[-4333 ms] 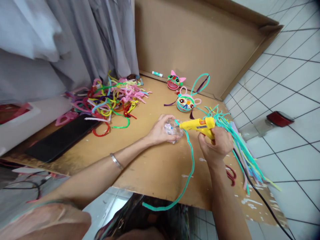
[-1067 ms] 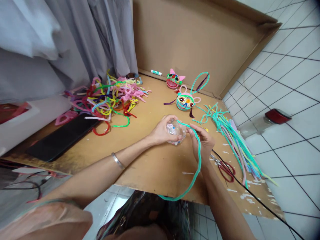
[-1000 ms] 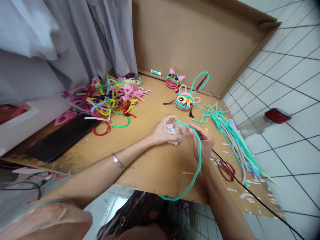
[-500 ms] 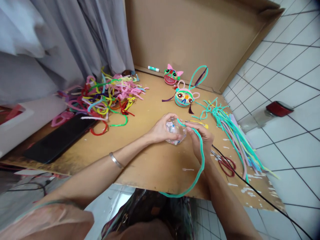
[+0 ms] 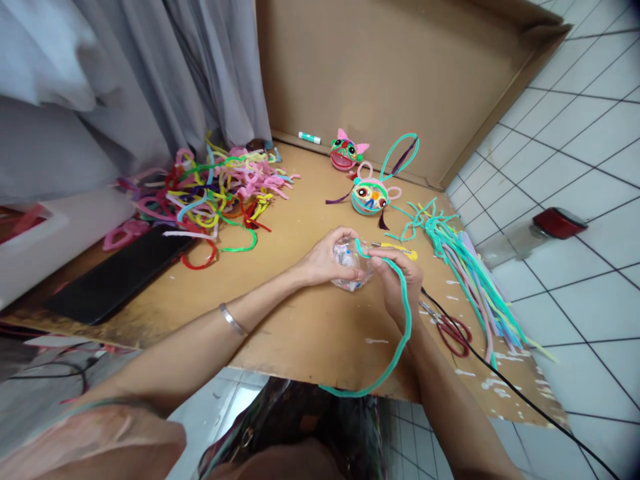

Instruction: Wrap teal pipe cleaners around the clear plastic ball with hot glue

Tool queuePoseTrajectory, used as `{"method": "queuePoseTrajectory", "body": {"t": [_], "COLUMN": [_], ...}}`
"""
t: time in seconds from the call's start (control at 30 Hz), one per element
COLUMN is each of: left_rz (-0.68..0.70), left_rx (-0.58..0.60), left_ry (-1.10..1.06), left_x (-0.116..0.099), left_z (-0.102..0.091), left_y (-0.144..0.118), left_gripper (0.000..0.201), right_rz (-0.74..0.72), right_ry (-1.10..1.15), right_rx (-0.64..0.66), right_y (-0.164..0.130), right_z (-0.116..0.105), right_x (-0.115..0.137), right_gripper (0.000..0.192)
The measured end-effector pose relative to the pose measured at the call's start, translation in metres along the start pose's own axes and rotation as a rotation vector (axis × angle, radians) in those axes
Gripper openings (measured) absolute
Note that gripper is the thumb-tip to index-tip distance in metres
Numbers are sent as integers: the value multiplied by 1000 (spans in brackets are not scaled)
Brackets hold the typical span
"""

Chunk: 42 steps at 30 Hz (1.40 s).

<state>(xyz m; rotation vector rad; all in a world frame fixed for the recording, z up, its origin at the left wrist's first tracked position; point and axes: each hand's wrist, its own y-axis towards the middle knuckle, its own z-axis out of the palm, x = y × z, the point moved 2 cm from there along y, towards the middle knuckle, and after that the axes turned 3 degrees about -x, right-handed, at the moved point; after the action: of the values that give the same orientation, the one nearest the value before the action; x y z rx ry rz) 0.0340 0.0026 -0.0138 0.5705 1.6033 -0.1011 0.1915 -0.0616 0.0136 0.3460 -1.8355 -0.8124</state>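
Note:
My left hand [image 5: 327,257] is wrapped round a clear round plastic piece [image 5: 349,270] with coloured specks, held just above the table. Between the thumb and fingers of my right hand [image 5: 400,277] is a teal pipe cleaner [image 5: 407,320]. Its short end lies against the upper right side of the clear piece; the long end curves down past my right wrist and over the table's front edge. Behind my right hand lies a yellow-handled tool [image 5: 400,251], partly covered by the fingers. Red-handled scissors [image 5: 454,335] rest beside my right forearm.
Tangled pipe cleaners [image 5: 220,193] heap at the left, by a black tray-like slab [image 5: 120,277]. Two decorated balls with faces, one pink-eared [image 5: 344,157] and one teal [image 5: 370,198], stand at the back near a glue stick [image 5: 309,138]. Straight pipe cleaners [image 5: 475,280] and a black cable [image 5: 520,393] lie right.
The short end of the teal pipe cleaner now bends more sharply at the clear piece. My right hand has shifted very slightly; my left hand keeps its hold.

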Motion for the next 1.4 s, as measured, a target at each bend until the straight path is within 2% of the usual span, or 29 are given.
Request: {"method": "queuePoseTrajectory", "body": {"t": [0.73, 1.4], "left_rz": [-46, -108], "left_rx": [3, -97], "left_ry": [-64, -51], "left_x": [-6, -5], "left_z": [1, 5], "left_y": [-1, -1], "left_gripper": [62, 61], "right_rz": [-120, -123], "right_ry": [-47, -58], "right_rx": [63, 50], "right_y": [-1, -4], "right_z": [3, 4], "right_x": [3, -2], "right_gripper": [10, 8]}}
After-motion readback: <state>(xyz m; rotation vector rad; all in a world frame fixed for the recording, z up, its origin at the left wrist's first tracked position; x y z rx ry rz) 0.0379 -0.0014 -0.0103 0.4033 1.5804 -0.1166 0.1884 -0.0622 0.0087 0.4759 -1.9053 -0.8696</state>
